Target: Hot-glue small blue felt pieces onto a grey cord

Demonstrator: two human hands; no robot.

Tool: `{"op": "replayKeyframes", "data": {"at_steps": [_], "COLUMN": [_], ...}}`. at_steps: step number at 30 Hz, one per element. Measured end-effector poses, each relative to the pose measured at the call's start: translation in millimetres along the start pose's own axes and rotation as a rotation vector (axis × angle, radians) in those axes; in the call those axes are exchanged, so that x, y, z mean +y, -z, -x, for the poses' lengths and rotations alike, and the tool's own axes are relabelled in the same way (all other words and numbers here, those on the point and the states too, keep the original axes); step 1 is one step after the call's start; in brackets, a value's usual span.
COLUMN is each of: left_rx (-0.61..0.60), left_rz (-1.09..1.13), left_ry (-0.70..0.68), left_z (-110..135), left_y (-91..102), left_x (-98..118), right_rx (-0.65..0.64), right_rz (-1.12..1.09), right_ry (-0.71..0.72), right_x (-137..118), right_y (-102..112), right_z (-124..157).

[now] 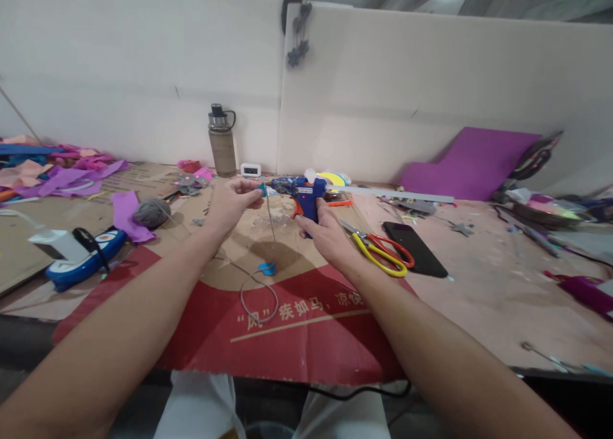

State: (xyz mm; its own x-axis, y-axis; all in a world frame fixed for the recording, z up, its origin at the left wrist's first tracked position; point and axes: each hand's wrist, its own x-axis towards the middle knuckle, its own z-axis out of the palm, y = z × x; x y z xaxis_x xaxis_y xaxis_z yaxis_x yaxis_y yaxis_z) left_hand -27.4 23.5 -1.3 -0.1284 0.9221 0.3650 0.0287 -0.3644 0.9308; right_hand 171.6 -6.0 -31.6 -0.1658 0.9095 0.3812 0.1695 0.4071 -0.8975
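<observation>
My right hand (323, 229) is wrapped round the handle of a blue hot glue gun (310, 204) with an orange trigger. A long clear glue stick (397, 192) juts out of its back end. The nozzle points left, right at a small blue piece (262, 190) pinched in the fingertips of my left hand (242, 195); I cannot tell whether they touch. Grey yarn (272, 222) hangs from that piece and loops on the red and brown cardboard (306, 337) below. Another small blue piece (267, 269) lies on the cardboard by the yarn.
Scissors with red and yellow handles (383, 252) and a black phone (416, 248) lie on the right. A grey yarn ball (152, 213), a blue power strip (86, 260) and felt scraps (62, 174) are on the left. Behind stands a water bottle (222, 142).
</observation>
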Motion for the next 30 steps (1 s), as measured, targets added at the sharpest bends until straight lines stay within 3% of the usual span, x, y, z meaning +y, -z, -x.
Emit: {"op": "replayKeyframes", "data": {"at_steps": [30], "left_rx": [0.022], "left_rz": [-0.012], "left_ry": [-0.003], "left_z": [-1.6], "left_y": [2.6], "left_x": [2.0], "right_rx": [0.022], "right_rz": [-0.011], "right_ry": [-0.009], "right_x": [-2.7], "right_y": [-1.5], "right_z": [1.1]}}
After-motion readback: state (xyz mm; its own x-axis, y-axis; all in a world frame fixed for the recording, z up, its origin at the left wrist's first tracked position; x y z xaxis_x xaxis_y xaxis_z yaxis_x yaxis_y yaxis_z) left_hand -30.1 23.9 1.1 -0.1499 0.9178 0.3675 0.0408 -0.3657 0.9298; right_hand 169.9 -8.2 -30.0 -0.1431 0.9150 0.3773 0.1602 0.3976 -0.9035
